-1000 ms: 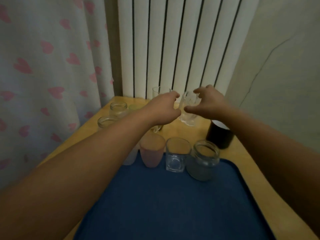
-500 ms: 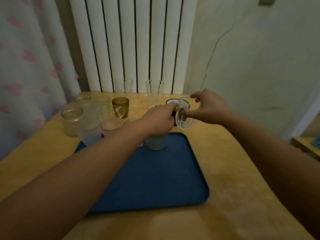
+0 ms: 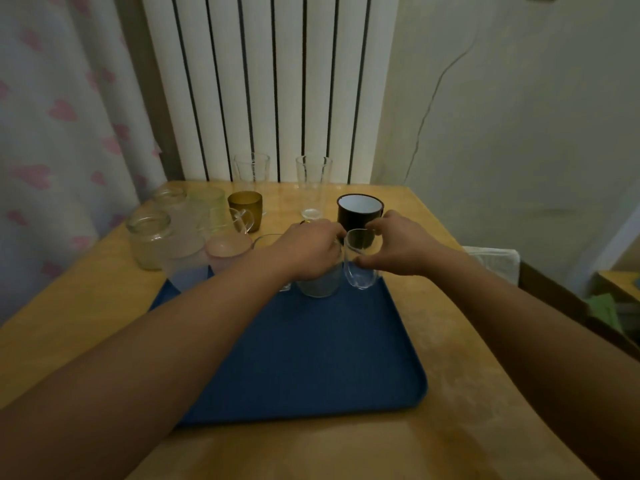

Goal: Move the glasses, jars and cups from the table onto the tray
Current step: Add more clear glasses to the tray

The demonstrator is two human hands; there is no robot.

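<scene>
The right hand's (image 3: 398,247) grip pinches a small clear glass (image 3: 360,268) at its rim, at the far right corner of the blue tray (image 3: 311,358). The left hand (image 3: 308,249) curls over a jar (image 3: 320,282) just left of that glass. A black mug (image 3: 360,211) stands behind the tray on the wooden surface (image 3: 450,341).

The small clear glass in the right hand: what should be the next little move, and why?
Probably lower the small clear glass straight down and let go: the right hand holds it at the blue tray's far right corner, beside the jar under the left hand.
</scene>
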